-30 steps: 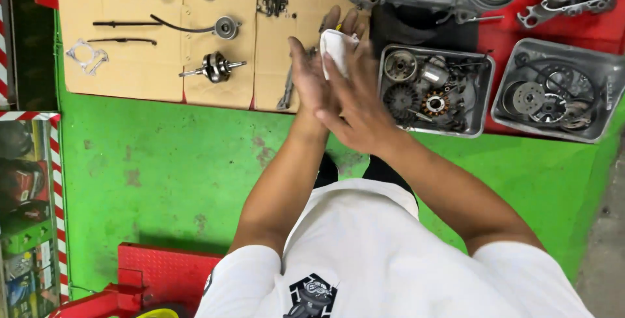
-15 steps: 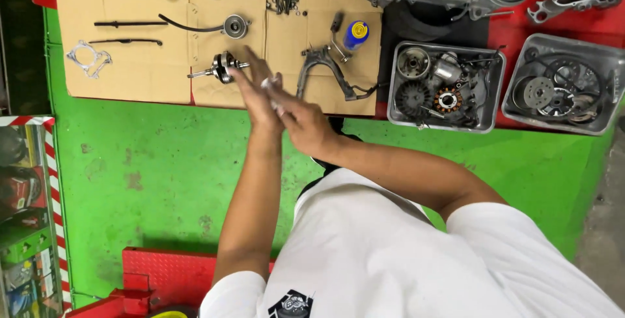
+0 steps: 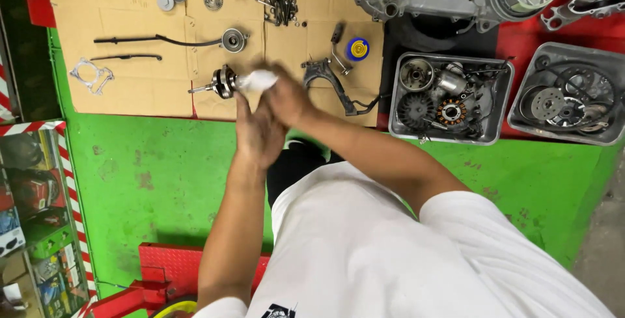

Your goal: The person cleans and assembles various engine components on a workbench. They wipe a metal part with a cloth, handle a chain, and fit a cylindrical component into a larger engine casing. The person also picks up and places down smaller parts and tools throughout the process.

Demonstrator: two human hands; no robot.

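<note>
Hands meet over the cardboard's (image 3: 130,90) near edge: left hand (image 3: 257,129) and right hand (image 3: 286,100) press a white rag (image 3: 257,82) between closed fingers, just right of the crankshaft (image 3: 221,82). Best to wipe every finger clean before touching parts.

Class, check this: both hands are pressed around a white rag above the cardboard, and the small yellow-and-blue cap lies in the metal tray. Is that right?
Not quite. The head view shows the yellow-and-blue cap lying on the cardboard, not in the metal tray. The left hand and right hand do press around the white rag.
</note>
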